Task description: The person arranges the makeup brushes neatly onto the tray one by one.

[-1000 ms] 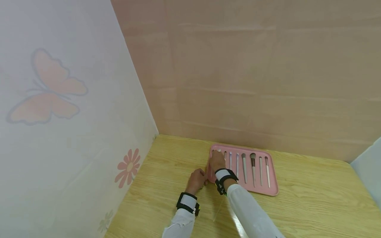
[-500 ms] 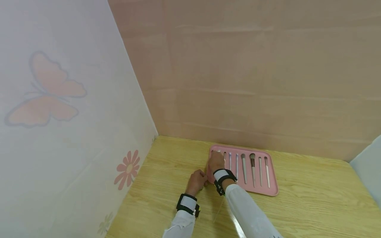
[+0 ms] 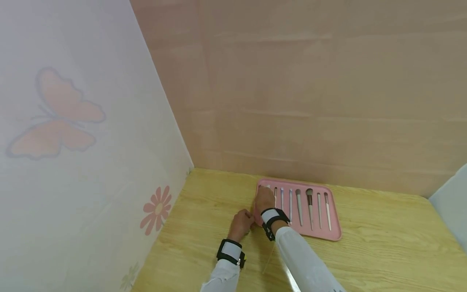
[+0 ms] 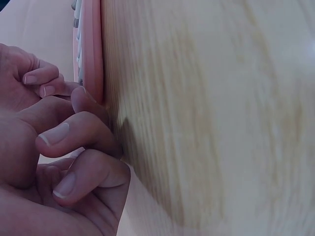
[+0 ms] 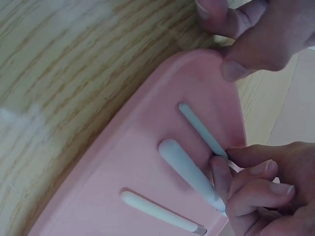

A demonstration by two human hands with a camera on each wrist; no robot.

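Several makeup brushes lie in a row on a pink tray [image 3: 322, 235] in the head view. Over the tray's left end, my right hand [image 3: 264, 198] pinches the leftmost brush [image 5: 202, 129] between thumb and index finger, its other fingers curled. That brush's pale handle lies low over the tray floor in the right wrist view, and its far end is hidden by the hand. A thicker brush [image 5: 189, 172] is right beside the fingers. My left hand [image 3: 241, 224] grips the tray's near left corner, its thumb on the rim and its fingers curled.
The tray stands on a wood-grain table [image 3: 386, 235], close to the pink-beige back wall [image 3: 292, 101]. A white wall [image 3: 120, 194] with butterfly and flower prints rises on the left. Another pale panel [image 3: 452, 211] stands at the far right.
My right hand has shifted very slightly left over the tray. The left hand and the tray keep their places, while the head view tilts a little.
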